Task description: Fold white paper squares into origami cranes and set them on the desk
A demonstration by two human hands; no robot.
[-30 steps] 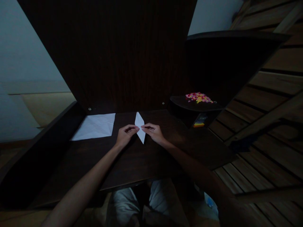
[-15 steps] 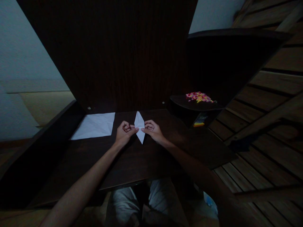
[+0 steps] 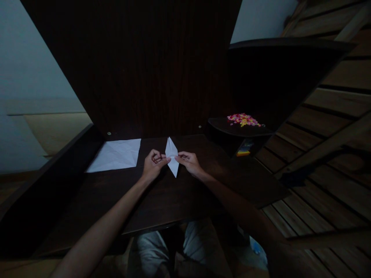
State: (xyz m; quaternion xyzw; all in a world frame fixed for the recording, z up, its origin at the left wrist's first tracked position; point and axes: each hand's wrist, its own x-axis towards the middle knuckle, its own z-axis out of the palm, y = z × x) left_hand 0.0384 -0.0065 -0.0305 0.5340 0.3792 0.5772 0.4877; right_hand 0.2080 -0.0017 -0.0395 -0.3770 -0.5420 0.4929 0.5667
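Between my two hands is a piece of white paper folded into a narrow diamond (image 3: pixel 173 153), with a slit running down its upper half. My left hand (image 3: pixel 153 164) pinches its left edge near the middle, thumb on top and fingers curled. On the opposite edge, my right hand (image 3: pixel 189 163) grips the paper the same way, thumb on the face and fingers behind. The diamond's lower point aims toward me. To the left, a creased white sheet of paper (image 3: pixel 117 154) lies flat on the dark wooden desk (image 3: pixel 162 200).
A corner shelf (image 3: pixel 223 125) on the right carries a heap of small pink, red and yellow pieces (image 3: pixel 244 119). Below it sits a small item with a yellow end (image 3: pixel 243 153). A dark panel (image 3: pixel 145 69) rises behind the desk, and wooden slats (image 3: pixel 333 143) stand at right.
The folded paper and both hands have shifted very slightly to the right in view. My right fingers have drawn closer together on the paper's edge. Both hands keep their hold.
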